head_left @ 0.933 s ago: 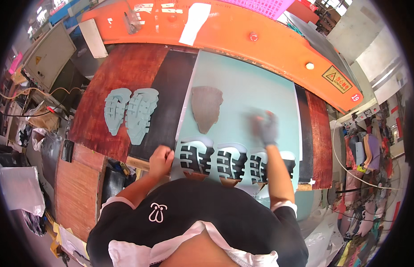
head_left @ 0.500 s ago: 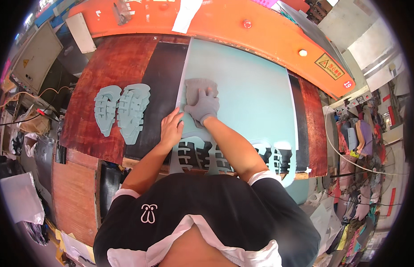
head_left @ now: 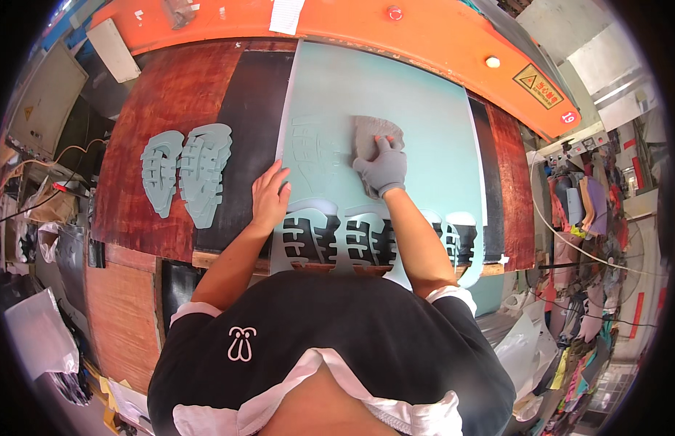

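Observation:
My right hand, in a grey glove, has its fingers spread over a grey-brown cutting die, gripping it on a pale green sheet. To the left of the die, a cut outline of a strappy upper shows in the sheet. My bare left hand has its fingers extended at the sheet's left edge and holds nothing. Along the near edge are several cut-out openings, partly hidden by my right forearm. Two stacks of cut pale green upper pieces, a left stack and a right stack, lie further left.
An orange press beam with a red button and a white knob spans the far side. Under the sheet lies a black board on a reddish-brown table. Colourful scraps hang at the right.
My right hand has shifted right with the cutting die, leaving the cut outline in the sheet uncovered. My left hand stays near the sheet's left edge. The whole view has shifted slightly.

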A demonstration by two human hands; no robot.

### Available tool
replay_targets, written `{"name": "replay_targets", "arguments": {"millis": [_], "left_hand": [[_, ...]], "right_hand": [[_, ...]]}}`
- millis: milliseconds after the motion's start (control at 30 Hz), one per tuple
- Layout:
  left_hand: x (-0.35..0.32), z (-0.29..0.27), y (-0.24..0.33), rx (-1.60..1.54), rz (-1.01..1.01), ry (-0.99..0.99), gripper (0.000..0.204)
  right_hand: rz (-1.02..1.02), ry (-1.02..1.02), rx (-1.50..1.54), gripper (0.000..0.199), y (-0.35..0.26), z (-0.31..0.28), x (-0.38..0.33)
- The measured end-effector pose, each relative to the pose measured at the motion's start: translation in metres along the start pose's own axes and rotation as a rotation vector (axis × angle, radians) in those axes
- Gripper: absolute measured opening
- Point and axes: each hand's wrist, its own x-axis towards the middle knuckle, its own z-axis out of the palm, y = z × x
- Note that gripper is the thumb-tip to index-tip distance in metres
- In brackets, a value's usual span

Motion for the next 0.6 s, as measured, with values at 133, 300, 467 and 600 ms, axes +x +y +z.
{"name": "replay_targets", "arguments": {"millis": [133,300,467,600], "left_hand": [[0.0005,-0.0014,0.0023,-0.012,0.002,0.002,0.033],[0.0013,-0.0022,0.0025,-0.017,0.001,-0.002,0.033],[0.0012,-0.0033,0.0037,-0.005,-0.011,-0.013,0.032],[0.0028,-0.003,0.004,-0.005,-0.019,-0.019,0.032]], "right_hand": [[0.02,-0.038,-0.069,0.078,-0.0043,0.0009,-0.0049],[0.024,-0.05,-0.08,0.079,-0.0081,-0.0002,-0.0065],[0.021,-0.057,-0.09,0.081,-0.0095,0.0023,-0.0113],[0.011,-0.046,-0.085,0.082,-0.0074,0.0028,-0.0106]]}}
